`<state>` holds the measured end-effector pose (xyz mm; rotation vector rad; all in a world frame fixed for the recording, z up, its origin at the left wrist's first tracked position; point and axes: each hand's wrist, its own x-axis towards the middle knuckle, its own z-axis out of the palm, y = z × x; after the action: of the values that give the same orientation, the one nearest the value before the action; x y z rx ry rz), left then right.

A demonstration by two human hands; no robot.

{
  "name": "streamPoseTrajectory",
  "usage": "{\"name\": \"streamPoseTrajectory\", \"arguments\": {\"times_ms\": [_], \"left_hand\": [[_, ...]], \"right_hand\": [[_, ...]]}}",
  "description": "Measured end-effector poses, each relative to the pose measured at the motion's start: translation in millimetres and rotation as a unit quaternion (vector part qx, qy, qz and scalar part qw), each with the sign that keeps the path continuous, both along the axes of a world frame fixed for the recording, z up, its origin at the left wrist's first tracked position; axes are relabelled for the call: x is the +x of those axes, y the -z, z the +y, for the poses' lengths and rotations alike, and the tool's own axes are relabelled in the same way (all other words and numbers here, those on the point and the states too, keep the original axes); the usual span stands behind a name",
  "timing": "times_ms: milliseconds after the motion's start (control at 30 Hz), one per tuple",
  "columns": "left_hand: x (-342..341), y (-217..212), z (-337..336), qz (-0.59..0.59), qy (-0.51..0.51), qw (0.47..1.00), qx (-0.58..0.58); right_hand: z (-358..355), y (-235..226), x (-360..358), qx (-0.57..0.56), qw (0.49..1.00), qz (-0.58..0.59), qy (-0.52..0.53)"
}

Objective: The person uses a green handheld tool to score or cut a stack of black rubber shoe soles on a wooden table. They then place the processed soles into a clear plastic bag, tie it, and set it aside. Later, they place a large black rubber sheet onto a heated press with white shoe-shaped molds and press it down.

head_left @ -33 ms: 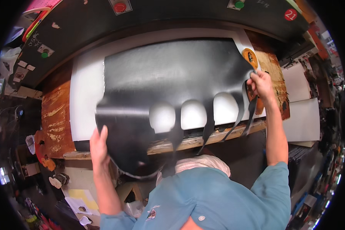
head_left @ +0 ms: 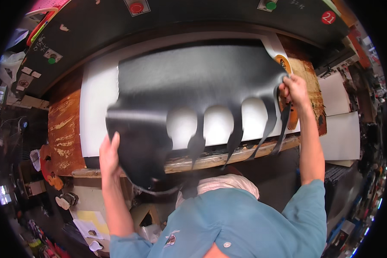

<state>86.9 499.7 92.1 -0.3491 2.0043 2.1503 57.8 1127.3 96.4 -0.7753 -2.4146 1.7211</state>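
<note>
A large glossy black leather sheet (head_left: 189, 73) lies over a white board (head_left: 96, 116), with rounded gaps and hanging strips along its near edge. My right hand (head_left: 296, 90) is closed on the sheet's right edge, which bunches at the fingers. At the left, my left hand (head_left: 110, 155) grips the other edge, thumb on top and fingers hidden beneath. The left near part of the sheet droops over the bench's front edge. Close to my right hand, an orange-brown shaped piece (head_left: 281, 62) rests on the board, partly covered by the sheet.
A dark machine beam (head_left: 193, 17) with a red button (head_left: 136, 7) and green buttons spans the far side. Worn brown wood (head_left: 64, 124) flanks the board. Pale sheets (head_left: 339, 135) are at the right; papers (head_left: 90, 225) lie on a surface at lower left.
Both hands and the black leather sheet have shifted slightly away from me. The sheet's drooping near edge and strips sit a little higher; both grips stay the same.
</note>
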Motion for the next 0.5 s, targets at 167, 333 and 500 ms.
{"name": "streamPoseTrajectory", "arguments": {"times_ms": [167, 333, 500], "left_hand": [[-128, 2, 16, -0.098, 0.011, 0.992, -0.083], [-157, 16, 22, -0.075, -0.019, 0.983, -0.167], [-190, 1, 16, -0.05, 0.021, 0.989, -0.139]], "right_hand": [[2, -2, -114, 0.051, 0.998, -0.027, 0.011], [11, 26, -169, 0.263, 0.964, -0.029, -0.012], [28, 54, -185, 0.161, 0.986, 0.003, 0.036]]}}
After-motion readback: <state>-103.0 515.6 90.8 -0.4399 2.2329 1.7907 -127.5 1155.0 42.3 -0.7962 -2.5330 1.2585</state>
